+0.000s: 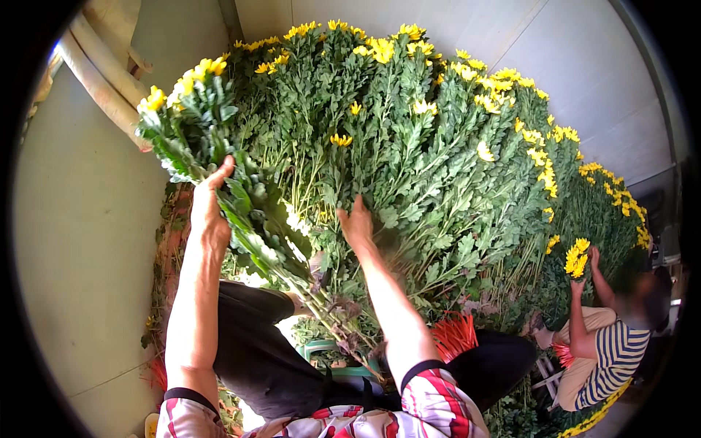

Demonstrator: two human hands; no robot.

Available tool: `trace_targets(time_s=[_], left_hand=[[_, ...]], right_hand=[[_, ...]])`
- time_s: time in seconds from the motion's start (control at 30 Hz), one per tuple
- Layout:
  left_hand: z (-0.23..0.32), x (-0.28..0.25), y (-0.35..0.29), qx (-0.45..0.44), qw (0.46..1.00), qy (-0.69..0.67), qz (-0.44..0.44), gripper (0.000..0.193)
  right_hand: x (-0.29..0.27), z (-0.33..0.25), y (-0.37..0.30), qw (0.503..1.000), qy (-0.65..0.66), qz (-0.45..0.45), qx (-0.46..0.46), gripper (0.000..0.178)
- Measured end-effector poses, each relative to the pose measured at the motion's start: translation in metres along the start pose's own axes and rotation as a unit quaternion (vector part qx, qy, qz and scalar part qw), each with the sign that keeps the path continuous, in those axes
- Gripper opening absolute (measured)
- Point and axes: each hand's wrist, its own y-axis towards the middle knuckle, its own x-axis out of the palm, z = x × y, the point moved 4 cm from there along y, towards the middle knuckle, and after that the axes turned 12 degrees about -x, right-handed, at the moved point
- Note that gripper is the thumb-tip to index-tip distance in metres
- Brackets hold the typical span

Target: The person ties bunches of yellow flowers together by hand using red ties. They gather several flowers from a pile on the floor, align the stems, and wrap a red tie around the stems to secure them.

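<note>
My left hand is closed around a bunch of yellow chrysanthemums. Their blooms point up to the left, and the leafy stems slant down to the right across my lap. My right hand reaches into the big heap of chrysanthemums in front of me. Its thumb and a forefinger show apart among the leaves, below a single yellow bloom; the other fingers are partly hidden.
At the right sits a person in a striped shirt, holding up a few yellow blooms. Red strips lie by my right knee. A green plastic stool or frame shows between my legs. Pale walls stand left and behind.
</note>
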Motion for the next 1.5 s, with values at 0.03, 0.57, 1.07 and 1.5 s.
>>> trace_targets(time_s=[0.03, 0.57, 1.07, 1.5], left_hand=[[0.002, -0.007, -0.001, 0.012, 0.999, -0.006, 0.029, 0.023], [-0.026, 0.045, -0.022, -0.015, 0.997, 0.057, -0.059, 0.02], [-0.076, 0.09, -0.012, -0.068, 0.983, 0.118, -0.125, 0.023], [-0.081, 0.118, -0.029, -0.032, 0.967, 0.094, -0.236, 0.038]], right_hand=[[0.02, -0.012, -0.001, 0.963, 0.101, -0.188, 0.161, 0.056], [-0.133, 0.015, -0.038, 0.959, 0.159, 0.211, 0.104, 0.037], [-0.086, 0.145, -0.024, 0.671, 0.574, 0.273, 0.381, 0.061], [-0.306, -0.046, -0.017, 0.801, 0.591, 0.093, 0.014, 0.033]])
